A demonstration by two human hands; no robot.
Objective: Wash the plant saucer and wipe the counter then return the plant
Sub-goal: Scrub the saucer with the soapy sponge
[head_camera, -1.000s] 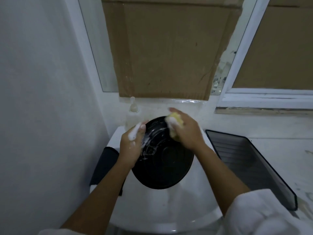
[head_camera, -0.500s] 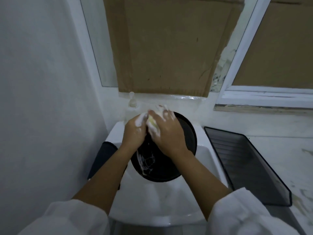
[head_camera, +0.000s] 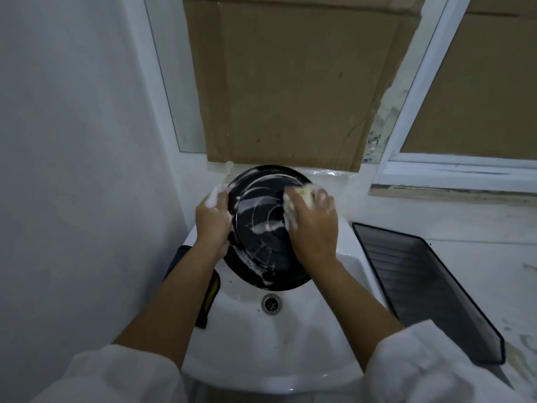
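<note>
Over the sink (head_camera: 261, 341), our left grip (head_camera: 213, 219) holds the sudsy saucer (head_camera: 261, 222) by its nine-o'clock rim; our right grip (head_camera: 315, 228) clutches a sponge (head_camera: 305, 194) at its two o'clock.

White sink (head_camera: 261, 350) against wall; drain (head_camera: 271, 303) mid-bowl, dark specks beside it. Left rim of sink: dark cloth (head_camera: 209, 295) with yellow edge, draped over. Right of sink: pale marbled counter (head_camera: 494, 271); black ridged tray (head_camera: 421, 289) on it, just beside sink rim.
</note>
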